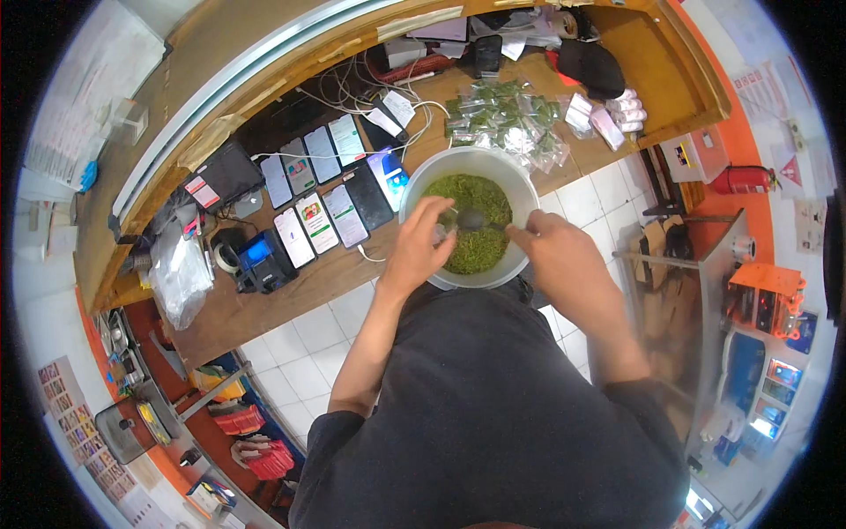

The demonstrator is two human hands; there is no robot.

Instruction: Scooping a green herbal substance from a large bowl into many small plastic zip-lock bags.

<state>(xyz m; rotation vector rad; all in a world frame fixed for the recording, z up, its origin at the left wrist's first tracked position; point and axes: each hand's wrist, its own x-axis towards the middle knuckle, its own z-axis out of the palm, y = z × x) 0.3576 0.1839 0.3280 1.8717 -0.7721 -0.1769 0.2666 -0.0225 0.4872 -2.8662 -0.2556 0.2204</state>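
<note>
A pale plastic bucket stands at my lap against the table edge, holding finely shredded green plant material. Over its left side, my left hand pinches what looks like a small clear plastic bag, partly hidden by the fingers. My right hand is at the opposite rim, gripping the handle of a spoon. The spoon's dark bowl lies over the green material near the bag. Just beyond the bucket is a heap of small clear bags filled with green material.
Several smartphones lie in rows on the wooden table, with white charging cables behind them. A black-and-blue device and clear plastic bags are at left. A black cap and wrapped bundles sit at far right.
</note>
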